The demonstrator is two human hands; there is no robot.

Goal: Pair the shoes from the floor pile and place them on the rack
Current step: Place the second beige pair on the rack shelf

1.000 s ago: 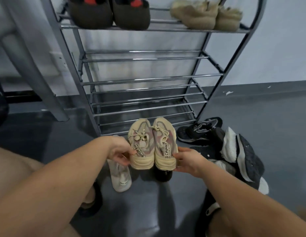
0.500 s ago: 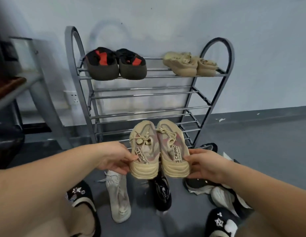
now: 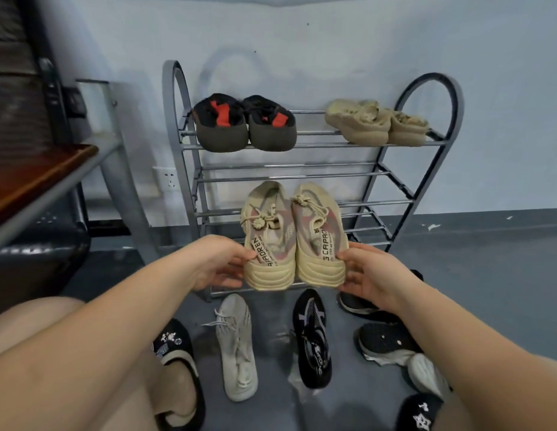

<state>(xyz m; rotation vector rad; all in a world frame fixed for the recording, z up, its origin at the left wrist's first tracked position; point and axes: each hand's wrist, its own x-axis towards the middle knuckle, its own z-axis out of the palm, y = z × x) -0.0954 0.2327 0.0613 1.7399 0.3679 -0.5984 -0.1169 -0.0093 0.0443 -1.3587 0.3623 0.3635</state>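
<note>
The metal rack stands far against the wall, two pairs on its top shelf. Before its lower shelves, the left hand and right hand each grip one beige sneaker, held side by side. Loose shoes litter the near floor.

Pale blue wall, white socket; grey floor; wooden-topped surface at left.

The rack is shiny metal tubing; the beige shoes are matt knit cloth with ribbed rubbery heels.
</note>
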